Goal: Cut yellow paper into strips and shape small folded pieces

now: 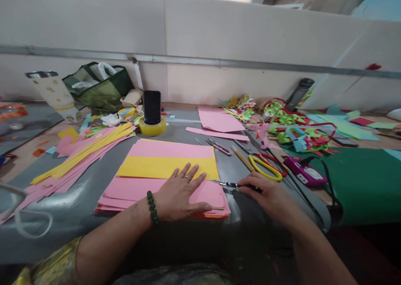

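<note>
My left hand (180, 195) lies flat with spread fingers on a stack of pink paper (131, 188). Its fingertips rest on a yellow paper strip (150, 167) that crosses the stack. My right hand (266, 193) grips a craft knife (229, 184) with a dark handle. The knife's thin tip points left and meets the right end of the stack, near the yellow strip's lower edge. Beyond my right hand lie a wooden-looking stick (242, 159), yellow-handled scissors (265, 169) and a pink cutter (221, 147).
Cut pink and yellow strips (90, 155) lie at the left. A phone (152, 107) stands in a yellow tape roll (153, 127) behind the stack. At the right are a pink glue gun (260, 133), a purple device (304, 172) with a cable, and colourful paper scraps (291, 130).
</note>
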### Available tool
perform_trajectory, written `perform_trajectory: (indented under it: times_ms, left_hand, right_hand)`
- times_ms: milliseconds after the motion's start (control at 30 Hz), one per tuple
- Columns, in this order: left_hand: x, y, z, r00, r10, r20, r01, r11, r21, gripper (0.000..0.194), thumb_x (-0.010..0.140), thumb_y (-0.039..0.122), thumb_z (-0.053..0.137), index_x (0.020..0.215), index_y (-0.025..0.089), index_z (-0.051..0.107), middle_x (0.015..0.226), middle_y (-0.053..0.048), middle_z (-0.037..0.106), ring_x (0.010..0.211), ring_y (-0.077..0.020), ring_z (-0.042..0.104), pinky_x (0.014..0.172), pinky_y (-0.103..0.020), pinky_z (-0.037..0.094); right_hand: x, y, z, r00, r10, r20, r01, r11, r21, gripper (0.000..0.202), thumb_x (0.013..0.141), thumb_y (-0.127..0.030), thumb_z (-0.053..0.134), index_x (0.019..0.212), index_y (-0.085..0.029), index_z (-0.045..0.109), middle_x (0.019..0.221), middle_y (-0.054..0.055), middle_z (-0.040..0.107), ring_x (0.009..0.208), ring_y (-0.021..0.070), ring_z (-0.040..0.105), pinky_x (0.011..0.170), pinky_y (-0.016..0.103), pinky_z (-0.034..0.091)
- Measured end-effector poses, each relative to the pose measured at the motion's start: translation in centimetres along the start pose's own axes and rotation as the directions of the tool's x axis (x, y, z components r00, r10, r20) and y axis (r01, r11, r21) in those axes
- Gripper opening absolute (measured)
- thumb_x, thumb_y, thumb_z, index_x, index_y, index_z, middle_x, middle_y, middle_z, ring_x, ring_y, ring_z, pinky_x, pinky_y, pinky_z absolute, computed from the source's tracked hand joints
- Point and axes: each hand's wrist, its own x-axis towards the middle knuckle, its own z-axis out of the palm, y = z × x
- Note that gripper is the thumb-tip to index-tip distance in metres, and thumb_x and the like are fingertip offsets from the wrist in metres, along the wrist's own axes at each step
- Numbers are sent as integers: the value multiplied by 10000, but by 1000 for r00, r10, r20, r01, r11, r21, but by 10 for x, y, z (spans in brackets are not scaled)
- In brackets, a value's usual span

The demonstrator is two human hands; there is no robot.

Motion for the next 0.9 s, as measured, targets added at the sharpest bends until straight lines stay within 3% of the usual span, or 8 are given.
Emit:
perform_trajectory:
  times_ms: [100, 200, 367, 500, 633, 700, 767, 900]
  left_hand:
    - [-1, -3, -5, 999, 36, -40, -35, 999, 20, 704, 892, 629, 265, 1448, 197, 255, 1532, -108, 175, 1408, -307, 90, 1103, -513, 162]
    - [-3, -10, -12, 992, 12, -127, -2, 997, 77, 475, 954, 405, 298, 1328, 139, 425, 1429, -146, 392, 1342, -277, 309, 1065, -426, 296]
    - [-6, -10, -19, 994, -15, -109, 36, 980, 195, 225, 882, 163, 382, 986, 148, 581, 1021, -139, 625, 952, -258, 600, 827, -371, 475]
    - [-7, -10, -30, 992, -35, -122, 59, 977, 205, 163, 835, 272, 512, 932, 179, 604, 974, -112, 642, 913, -255, 614, 771, -343, 490]
    - [-6, -41, -68, 989, -68, -128, 79, 994, 81, 367, 795, 481, 539, 1053, 227, 600, 1070, -91, 654, 1011, -286, 603, 828, -375, 478]
    - [-1, -70, -94, 944, -186, -271, 180, 982, -49, 376, 825, 417, 489, 1132, 218, 572, 1134, -93, 643, 1091, -288, 572, 898, -383, 443]
    - [11, -104, -116, 853, -315, -416, 255, 947, -193, 413, 818, 315, 476, 1211, 196, 511, 1219, -101, 601, 1172, -283, 519, 952, -377, 402]
    - [42, -169, -128, 710, -453, -540, 323, 890, -322, 593, 798, 318, 527, 1327, 128, 337, 1387, -190, 417, 1337, -340, 293, 1044, -486, 257]
  right_hand:
    - [1, -1, -7, 1000, -1, -22, 0, 1000, -20, 161, 826, -319, 529, 821, -239, 669, 825, 31, 640, 794, 187, 605, 731, 313, 474]
    - [6, -4, -9, 1000, 4, -29, -5, 999, -42, 151, 822, -304, 530, 816, -236, 664, 824, 32, 643, 804, 190, 606, 736, 313, 471]
    - [16, 2, 6, 1000, -25, -8, 25, 998, -49, 141, 833, -311, 540, 832, -235, 658, 840, 35, 648, 806, 193, 613, 732, 321, 480]
    - [24, 12, 10, 997, -69, 37, 72, 994, -82, 161, 847, -349, 532, 855, -266, 669, 864, 32, 683, 801, 204, 643, 709, 327, 509]
    - [57, -6, -14, 991, -106, -85, 93, 986, -139, 236, 817, -438, 559, 935, -275, 683, 969, 70, 707, 862, 258, 659, 726, 366, 526]
    - [91, -33, -22, 984, -166, -59, 161, 983, -85, 244, 852, -430, 509, 940, -278, 677, 964, 67, 701, 883, 250, 648, 744, 356, 519]
    - [136, -62, -17, 975, -222, -26, 223, 974, 27, 234, 868, -373, 487, 981, -267, 662, 996, 66, 685, 928, 242, 629, 781, 357, 509]
    - [241, -98, 30, 988, -147, -52, 155, 966, 206, 281, 819, -224, 570, 1096, -223, 616, 1120, 94, 633, 968, 250, 608, 855, 426, 484]
